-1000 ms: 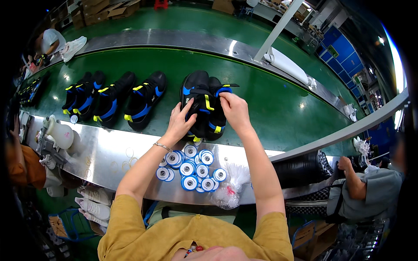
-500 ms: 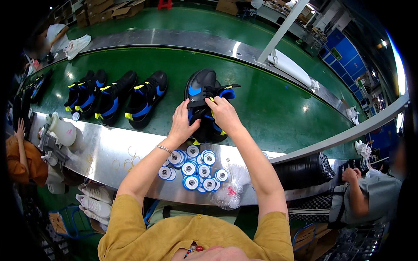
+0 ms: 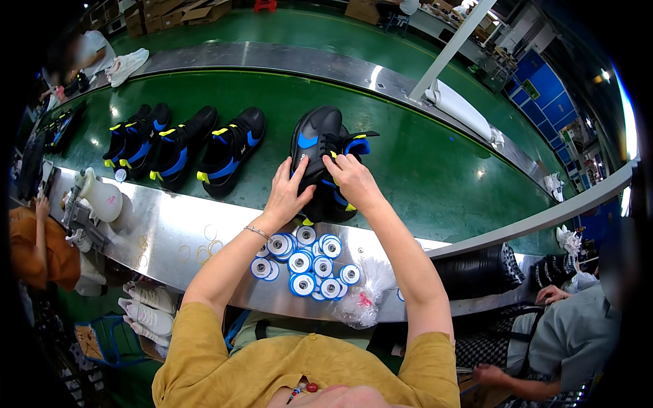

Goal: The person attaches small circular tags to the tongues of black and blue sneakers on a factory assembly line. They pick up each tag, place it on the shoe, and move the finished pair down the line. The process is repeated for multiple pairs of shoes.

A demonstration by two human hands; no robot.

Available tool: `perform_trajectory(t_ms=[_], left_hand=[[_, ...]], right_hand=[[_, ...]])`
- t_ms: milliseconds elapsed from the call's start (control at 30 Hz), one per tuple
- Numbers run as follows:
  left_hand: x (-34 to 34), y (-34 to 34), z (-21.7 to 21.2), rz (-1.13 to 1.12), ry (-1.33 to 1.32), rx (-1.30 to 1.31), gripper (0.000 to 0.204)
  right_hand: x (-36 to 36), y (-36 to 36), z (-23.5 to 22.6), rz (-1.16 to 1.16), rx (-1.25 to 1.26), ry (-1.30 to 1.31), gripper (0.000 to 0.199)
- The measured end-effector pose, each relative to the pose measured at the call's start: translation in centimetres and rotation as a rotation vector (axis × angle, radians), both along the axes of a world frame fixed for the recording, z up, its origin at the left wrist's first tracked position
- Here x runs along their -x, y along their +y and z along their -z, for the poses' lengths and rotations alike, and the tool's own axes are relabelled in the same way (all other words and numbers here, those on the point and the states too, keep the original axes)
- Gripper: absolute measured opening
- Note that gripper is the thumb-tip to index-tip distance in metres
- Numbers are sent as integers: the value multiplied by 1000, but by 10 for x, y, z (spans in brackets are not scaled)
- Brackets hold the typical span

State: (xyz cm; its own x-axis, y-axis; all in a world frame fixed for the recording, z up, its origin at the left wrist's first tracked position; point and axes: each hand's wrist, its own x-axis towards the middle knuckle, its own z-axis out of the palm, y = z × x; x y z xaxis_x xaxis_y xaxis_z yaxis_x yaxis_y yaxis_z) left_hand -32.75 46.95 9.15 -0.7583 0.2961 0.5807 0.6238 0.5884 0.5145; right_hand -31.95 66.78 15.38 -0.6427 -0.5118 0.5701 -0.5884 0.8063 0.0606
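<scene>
The left hand (image 3: 284, 192) is clasped on a black shoe (image 3: 318, 127) near the belt's (image 3: 435, 177) near edge; the right hand's (image 3: 357, 182) fingertips touch it, whether pinching I cannot tell. Labelled discs (image 3: 300, 262) lie toward the tabletop's (image 3: 163, 221) near edge.

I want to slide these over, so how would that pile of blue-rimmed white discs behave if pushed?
The discs would probably slide rather than roll, since they lie mostly flat. The pile may spread, as they overlap with no visible binding. The metal surface looks smooth, so friction might be low.
</scene>
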Motion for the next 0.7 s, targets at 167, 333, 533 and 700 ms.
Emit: perform_trajectory(t_ms=[167, 333, 533, 700], left_hand=[[4, -4, 4, 16, -32, -19, 68], [3, -5, 3, 16, 8, -4, 66], [5, -8, 3, 24, -14, -40, 65], [0, -6, -3, 38, -19, -167, 64]], right_hand=[[0, -7, -9, 38, 75, -142, 46], [8, -13, -24, 137, 232, -470, 30], [6, -24, -23, 183, 341, -436, 24], [1, -48, -13, 318, 221, -183, 16]])
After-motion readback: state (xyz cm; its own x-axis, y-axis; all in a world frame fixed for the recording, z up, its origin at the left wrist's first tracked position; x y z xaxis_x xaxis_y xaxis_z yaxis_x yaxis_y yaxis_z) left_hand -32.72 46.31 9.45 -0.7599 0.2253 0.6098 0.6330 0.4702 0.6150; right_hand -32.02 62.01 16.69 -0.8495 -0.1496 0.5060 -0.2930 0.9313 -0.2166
